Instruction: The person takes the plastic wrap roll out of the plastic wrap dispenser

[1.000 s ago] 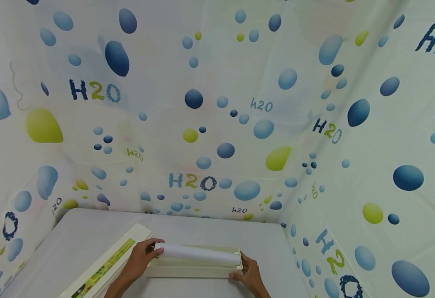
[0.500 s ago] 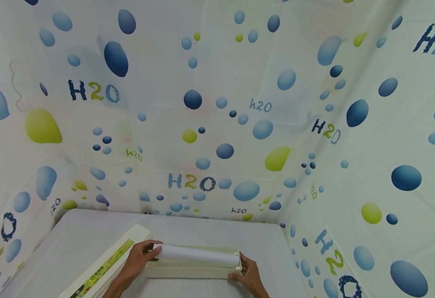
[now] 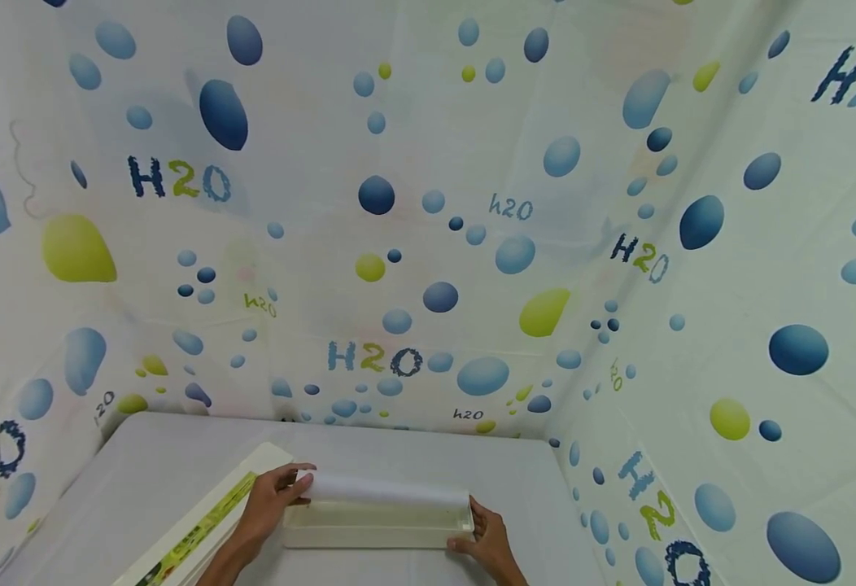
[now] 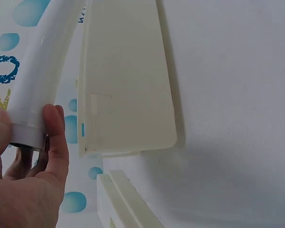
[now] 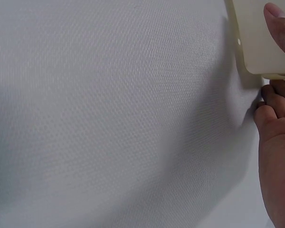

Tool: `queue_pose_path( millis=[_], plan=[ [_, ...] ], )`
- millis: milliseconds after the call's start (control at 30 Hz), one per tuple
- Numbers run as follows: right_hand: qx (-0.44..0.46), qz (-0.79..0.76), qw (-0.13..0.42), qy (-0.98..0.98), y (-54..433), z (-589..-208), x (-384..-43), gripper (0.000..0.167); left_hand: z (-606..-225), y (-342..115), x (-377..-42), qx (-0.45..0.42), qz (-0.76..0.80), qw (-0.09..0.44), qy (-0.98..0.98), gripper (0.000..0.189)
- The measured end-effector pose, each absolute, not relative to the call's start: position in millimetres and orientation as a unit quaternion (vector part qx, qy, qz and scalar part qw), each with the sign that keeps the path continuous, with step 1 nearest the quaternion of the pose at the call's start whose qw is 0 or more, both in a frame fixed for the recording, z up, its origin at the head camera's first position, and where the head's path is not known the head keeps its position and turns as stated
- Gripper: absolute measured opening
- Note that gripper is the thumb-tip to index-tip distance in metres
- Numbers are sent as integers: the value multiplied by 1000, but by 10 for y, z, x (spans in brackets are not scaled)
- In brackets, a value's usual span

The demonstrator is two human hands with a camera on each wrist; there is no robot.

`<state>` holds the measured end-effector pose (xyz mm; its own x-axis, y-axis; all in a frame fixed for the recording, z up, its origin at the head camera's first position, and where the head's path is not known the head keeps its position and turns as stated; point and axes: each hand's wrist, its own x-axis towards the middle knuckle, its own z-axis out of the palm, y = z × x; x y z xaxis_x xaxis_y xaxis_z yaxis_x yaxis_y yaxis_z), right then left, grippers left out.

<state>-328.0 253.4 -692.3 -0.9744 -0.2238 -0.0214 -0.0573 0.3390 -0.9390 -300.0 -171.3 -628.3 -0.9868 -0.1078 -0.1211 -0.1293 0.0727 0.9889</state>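
Observation:
My left hand (image 3: 274,498) pinches the left end of a glossy white roll of cling film (image 3: 387,487) between thumb and fingers. In the left wrist view the roll (image 4: 43,71) stands apart from the long cream dispenser box (image 4: 128,80), its dark hollow end showing beneath the fingertips. Seen from the head, the roll lies over the far side of the open box (image 3: 369,537). My right hand (image 3: 492,535) grips the box's right end, thumb on the front wall and fingers behind. The right wrist view shows that thumb (image 5: 280,28) on the box corner.
A long cream lid (image 3: 197,529) with a green picture label lies slanted at the left, partly behind my left forearm. Both lie on a white-covered table (image 3: 399,448). A curtain (image 3: 428,244) printed with drops and "H2O" surrounds the back and sides.
My left hand has raised the roll, and its right end has come up from the box's end holder, baring more of the interior. The right hand keeps its grip on the box.

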Motion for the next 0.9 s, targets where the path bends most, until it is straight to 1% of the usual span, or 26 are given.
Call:
queue_pose_path(
  millis=[167, 500, 667, 900],
  plan=[
    [-88, -556, 64, 824, 2537, -6936, -3290, 105, -6288, -1719, -3093, -95, 692, -3, 715, 46],
    [-100, -567, 62, 815, 2531, -6927, -3273, 103, -6194, -1769, -3347, -68, 703, -26, 708, 48],
    [-97, -565, 58, 817, 2527, -6944, -3287, 102, -6168, -1744, -3446, -69, 690, -26, 720, 50],
    [-105, -567, 48, 816, 2525, -6983, -3295, 102, -6188, -1726, -3559, -80, 678, -13, 731, 51]
  ],
)
